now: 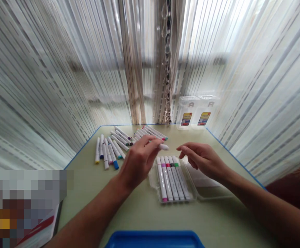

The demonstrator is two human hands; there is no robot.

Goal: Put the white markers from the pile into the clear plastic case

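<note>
My left hand is closed round a white marker, whose tip end sticks out past the fingers toward the right. Below it lies an open clear plastic case with several white markers side by side in it, banded in purple, red, black and green. My right hand hovers over the case's right part, its fingers curled and thumb near the index finger. Nothing shows between those fingers, though the inner side is partly hidden. A gap separates the right fingertips from the marker.
Loose markers with various coloured ends lie left of the case, and more lie behind my left hand. Two clear containers with labels stand at the back right. A blue tray edge is at the front. String curtains surround the table.
</note>
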